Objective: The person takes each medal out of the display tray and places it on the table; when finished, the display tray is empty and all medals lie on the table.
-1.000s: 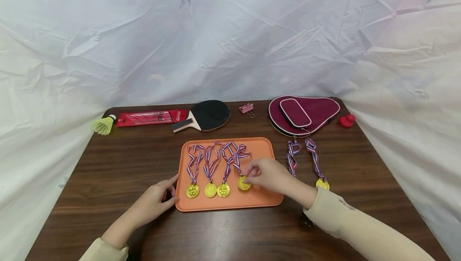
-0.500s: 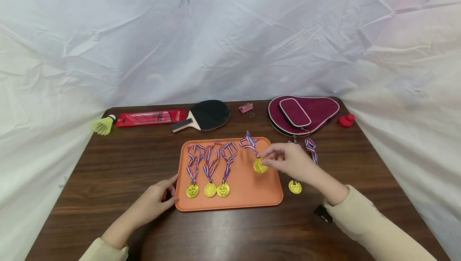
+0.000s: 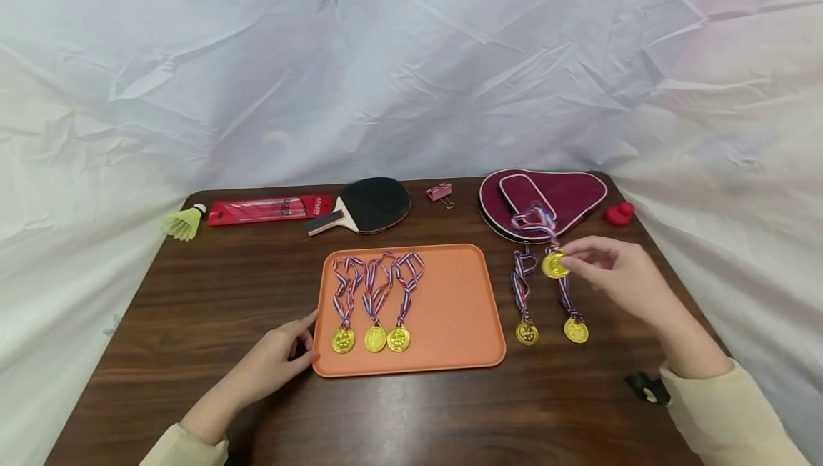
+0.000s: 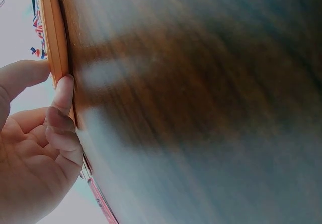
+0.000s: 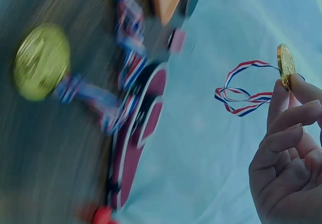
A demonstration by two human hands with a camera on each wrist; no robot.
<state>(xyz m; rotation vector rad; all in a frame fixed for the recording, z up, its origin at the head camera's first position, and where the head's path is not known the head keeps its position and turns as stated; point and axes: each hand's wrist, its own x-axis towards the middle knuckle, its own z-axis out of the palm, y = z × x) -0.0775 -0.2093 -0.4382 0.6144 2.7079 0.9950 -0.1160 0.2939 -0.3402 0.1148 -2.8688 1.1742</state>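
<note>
Gold medal (image 3: 551, 264) is hanging beyond the orange tray (image 3: 459, 323), around two o'clock, the right hand (image 3: 625, 280) pinching it! Two medals (image 3: 526, 333) are already lying outside at three o'clock; three more medals (image 3: 376, 339) are waiting inside. Left hand (image 3: 273, 362) is touching the nine-o'clock rim, its grip hard to tell.

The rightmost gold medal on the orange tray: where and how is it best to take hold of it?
Probably best pinched by the right edge of its gold disc, coming from the right: a bare stretch of the orange tray lies there, while the middle medal sits close at the left edge. The ribbon looks limp and looped, so it would likely give a less steady grip.
</note>
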